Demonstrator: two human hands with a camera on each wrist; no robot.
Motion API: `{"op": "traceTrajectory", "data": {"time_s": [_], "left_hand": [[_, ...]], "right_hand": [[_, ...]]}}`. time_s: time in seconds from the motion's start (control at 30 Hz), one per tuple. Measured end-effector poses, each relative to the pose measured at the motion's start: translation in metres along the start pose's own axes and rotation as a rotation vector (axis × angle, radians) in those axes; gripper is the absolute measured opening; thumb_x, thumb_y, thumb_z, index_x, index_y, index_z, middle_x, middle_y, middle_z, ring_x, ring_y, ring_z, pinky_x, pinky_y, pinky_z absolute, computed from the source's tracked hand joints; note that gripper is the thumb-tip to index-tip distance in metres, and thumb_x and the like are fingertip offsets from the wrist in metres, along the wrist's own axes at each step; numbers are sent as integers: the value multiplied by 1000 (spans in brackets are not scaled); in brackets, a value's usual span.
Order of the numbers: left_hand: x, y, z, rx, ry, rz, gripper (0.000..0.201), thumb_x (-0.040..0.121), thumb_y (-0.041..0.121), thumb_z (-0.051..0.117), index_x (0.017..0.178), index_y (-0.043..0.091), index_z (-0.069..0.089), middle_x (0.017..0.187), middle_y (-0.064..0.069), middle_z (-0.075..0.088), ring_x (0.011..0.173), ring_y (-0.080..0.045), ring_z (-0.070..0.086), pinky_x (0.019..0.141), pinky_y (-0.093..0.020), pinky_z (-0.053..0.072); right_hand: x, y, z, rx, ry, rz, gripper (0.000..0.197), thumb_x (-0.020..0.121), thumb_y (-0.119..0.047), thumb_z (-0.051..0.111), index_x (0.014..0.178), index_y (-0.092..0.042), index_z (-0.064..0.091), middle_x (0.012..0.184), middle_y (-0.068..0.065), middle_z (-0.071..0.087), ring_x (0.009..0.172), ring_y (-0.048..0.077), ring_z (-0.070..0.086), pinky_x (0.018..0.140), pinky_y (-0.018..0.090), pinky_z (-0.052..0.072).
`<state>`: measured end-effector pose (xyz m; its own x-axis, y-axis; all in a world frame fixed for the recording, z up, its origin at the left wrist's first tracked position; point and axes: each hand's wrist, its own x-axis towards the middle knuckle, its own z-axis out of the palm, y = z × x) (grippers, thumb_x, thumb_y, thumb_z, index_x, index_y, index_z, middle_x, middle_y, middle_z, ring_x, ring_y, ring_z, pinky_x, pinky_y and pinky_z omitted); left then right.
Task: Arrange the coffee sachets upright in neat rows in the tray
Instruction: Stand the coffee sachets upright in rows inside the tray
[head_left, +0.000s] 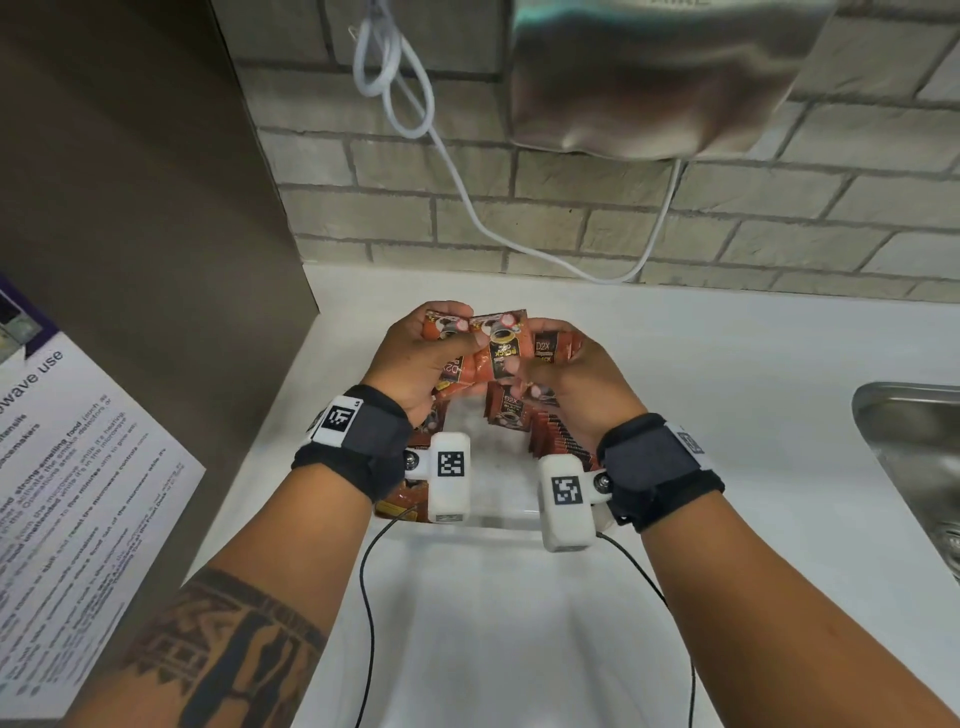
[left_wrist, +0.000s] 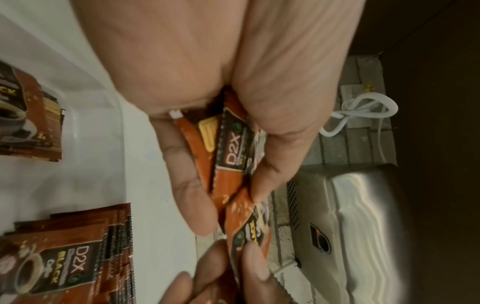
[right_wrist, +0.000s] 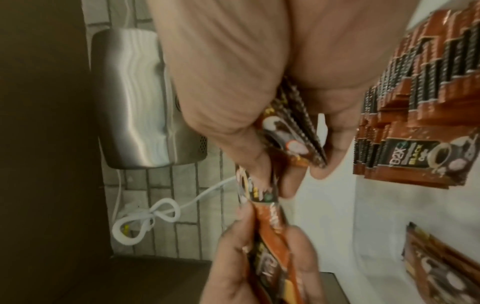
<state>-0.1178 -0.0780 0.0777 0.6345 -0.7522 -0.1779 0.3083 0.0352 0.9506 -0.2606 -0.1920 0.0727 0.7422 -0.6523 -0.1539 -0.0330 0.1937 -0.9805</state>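
Both hands are hovering over the clear tray (head_left: 511, 522) on the white surface (head_left: 727, 405); left hand (head_left: 415, 358) is gripping a few coffee sachets (head_left: 501, 345), fingers curled round them, right hand (head_left: 576, 387) pinching more in its grip; a sachet row (head_left: 553, 441) is standing upright inside the tray, right side

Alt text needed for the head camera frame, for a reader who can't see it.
Two bare hands, left hand and right hand, grip a bunch of orange-brown coffee sachets above a clear tray on a white counter. More sachets stand in a row along the tray's right side; a brick wall and a steel sink edge frame the scene.
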Motion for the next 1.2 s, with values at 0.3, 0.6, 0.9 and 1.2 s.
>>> {"op": "traceTrajectory", "data": {"time_s": [0.3,0.6,0.9,1.2], "left_hand": [[-8,1,-2,150,-145,-53,38,87,20,76,117,2,63,94,-13,74,78,-24,74,57,-36,59],[-9,-1,9,107,-115,-13,26,83,14,80,106,15,67,95,-12,72,75,-25,71,58,-36,58],[-4,3,-7,-168,-59,-97,18,95,6,53,105,13,67,101,-16,67,85,-37,67,67,-45,60],[-7,-1,-6,72,-217,9,52,69,-1,82,115,15,65,110,-13,68,99,-28,68,86,-44,55]], "right_hand": [[3,-14,-4,111,107,-80,40,91,6,63,127,-10,56,101,13,68,82,19,70,69,30,57],[0,-10,10,158,38,-75,41,88,-11,75,126,-8,60,115,16,72,103,27,72,87,41,58],[0,-12,3,129,33,-57,36,97,-4,60,130,-18,58,90,7,67,82,21,68,82,36,56],[2,-17,10,-20,-2,-78,38,89,-4,72,124,-15,63,88,6,67,81,19,70,71,33,57]]}}
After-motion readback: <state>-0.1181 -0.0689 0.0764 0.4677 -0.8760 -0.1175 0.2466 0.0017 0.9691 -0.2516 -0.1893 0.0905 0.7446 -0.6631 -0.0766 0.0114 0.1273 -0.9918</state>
